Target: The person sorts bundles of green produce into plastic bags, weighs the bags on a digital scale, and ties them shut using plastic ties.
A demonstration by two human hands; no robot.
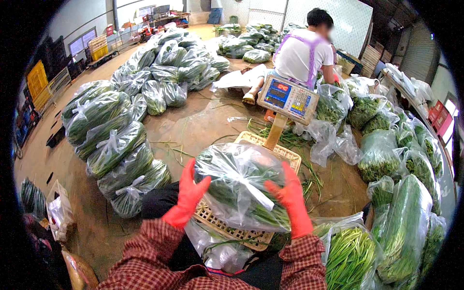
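Note:
A clear plastic bag of long green leafy stalks [232, 169] lies in front of me, its plastic gathered into a white twist across the middle. It rests on a tan slatted plastic basket [212, 215], which sits at the post of a weighing scale [288, 100] with a lit red display. In a red rubber glove, my left hand [190, 194] cups the bag's left side, thumb toward me. My right hand [291, 198], gloved alike, grips the right side with its thumb over the plastic. The fingers' undersides are hidden behind the bag.
Filled bags of greens [111, 130] are piled at the left, with a larger heap [169, 63] behind. More bags [403, 227] line the right, beside an open bag of yellow-green leaves [350, 256]. A co-worker [302, 55] sits beyond the scale. Loose stalks [311, 179] litter the floor.

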